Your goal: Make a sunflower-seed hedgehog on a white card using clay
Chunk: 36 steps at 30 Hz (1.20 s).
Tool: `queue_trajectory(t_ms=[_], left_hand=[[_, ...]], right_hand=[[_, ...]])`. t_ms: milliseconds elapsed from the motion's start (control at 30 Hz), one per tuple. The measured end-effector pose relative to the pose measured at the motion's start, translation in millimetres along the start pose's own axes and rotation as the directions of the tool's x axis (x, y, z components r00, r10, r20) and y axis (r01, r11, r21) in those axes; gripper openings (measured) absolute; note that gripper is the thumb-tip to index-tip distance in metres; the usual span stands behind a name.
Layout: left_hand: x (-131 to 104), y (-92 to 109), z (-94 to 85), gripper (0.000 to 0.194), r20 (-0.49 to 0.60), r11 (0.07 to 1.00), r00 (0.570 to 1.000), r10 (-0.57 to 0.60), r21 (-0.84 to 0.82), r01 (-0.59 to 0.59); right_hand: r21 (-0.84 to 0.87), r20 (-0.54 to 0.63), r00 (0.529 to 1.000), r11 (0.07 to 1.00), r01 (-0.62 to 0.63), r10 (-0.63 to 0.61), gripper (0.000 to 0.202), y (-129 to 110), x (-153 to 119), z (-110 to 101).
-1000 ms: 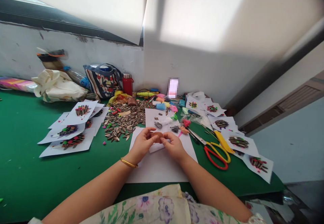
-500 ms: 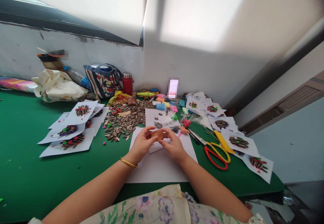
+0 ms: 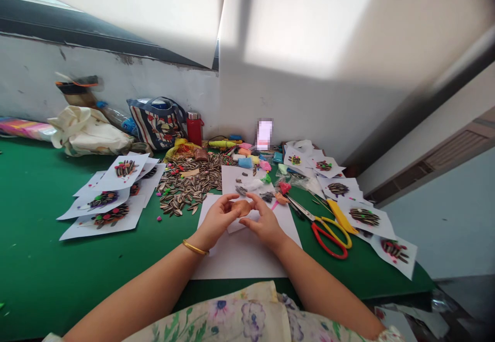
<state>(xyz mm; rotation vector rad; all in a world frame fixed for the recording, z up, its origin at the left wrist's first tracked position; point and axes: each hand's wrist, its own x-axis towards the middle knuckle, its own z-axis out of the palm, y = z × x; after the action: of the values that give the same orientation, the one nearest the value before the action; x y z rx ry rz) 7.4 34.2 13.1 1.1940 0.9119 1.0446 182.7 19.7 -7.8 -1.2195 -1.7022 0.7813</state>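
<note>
A flattened lump of orange-brown clay [image 3: 242,208] is held between both hands above the white paper [image 3: 240,259]. My left hand [image 3: 218,218] pinches its left side, thumb in front and fingers behind. On the right side, my right hand [image 3: 265,223] has its fingers against the clay, with the thumb a little lower and near its bottom edge. Beyond the hands lie grey clay pieces [image 3: 266,196] and a small orange lump [image 3: 281,198]. Striped sunflower seeds [image 3: 189,182] are heaped to the left of the paper.
Scissors [image 3: 328,236] with red and yellow handles lie right. Decorated seed cards stand in groups at left [image 3: 104,218] and right [image 3: 367,218]. A red bottle [image 3: 194,129], a striped bag [image 3: 157,123] and a cream bag [image 3: 88,133] rest by the wall.
The clay has turned between the fingers and shows a broader, lighter face. My right thumb has moved slightly left and down, off the clay's front. My left hand has barely shifted.
</note>
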Motion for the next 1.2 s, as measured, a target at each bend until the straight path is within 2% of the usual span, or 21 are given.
queue_trajectory(t_ms=[233,367,500,700,900,967,1100,1200], left_hand=[[1.3,-5.8,-1.3,0.050,0.041,0.998,0.999,0.022,0.055,-0.024],[1.3,-6.3,-1.0,0.052,0.039,0.999,0.999,0.007,0.043,-0.009],[1.5,-5.8,-0.3,0.052,0.062,1.000,0.998,0.013,0.008,-0.013],[1.9,-1.6,-0.6,0.052,0.038,0.999,0.999,0.016,-0.037,-0.015],[4.9,-4.9,-3.1,0.051,0.047,0.998,0.997,0.060,0.010,-0.061],[5.9,-7.1,-3.4,0.050,0.060,0.997,0.995,0.078,0.025,-0.080],[7.0,-8.9,-4.2,0.047,0.048,0.991,0.996,0.074,0.112,-0.079],[8.4,-9.4,-5.6,0.046,0.003,0.989,0.998,0.066,0.135,-0.066]], right_hand=[[-0.033,-0.022,1.000,0.999,0.019,-0.020,0.070,1.4,-0.8,0.3],[-0.061,-0.024,1.000,0.998,0.016,-0.018,0.079,0.5,-1.3,1.8],[-0.084,-0.042,0.999,0.996,0.021,-0.025,0.077,0.8,-1.6,3.7],[0.040,-0.024,1.000,0.999,0.008,-0.007,0.073,3.8,-0.2,-0.1],[0.157,-0.037,0.999,0.988,-0.003,0.009,0.068,6.1,1.7,-0.8],[0.206,-0.030,0.999,0.978,-0.021,0.027,0.058,6.2,2.8,-1.2],[0.220,-0.026,0.995,0.971,-0.088,0.096,0.024,5.2,5.2,-2.1],[0.207,-0.066,0.992,0.974,-0.092,0.107,0.019,4.7,6.6,-1.9]])
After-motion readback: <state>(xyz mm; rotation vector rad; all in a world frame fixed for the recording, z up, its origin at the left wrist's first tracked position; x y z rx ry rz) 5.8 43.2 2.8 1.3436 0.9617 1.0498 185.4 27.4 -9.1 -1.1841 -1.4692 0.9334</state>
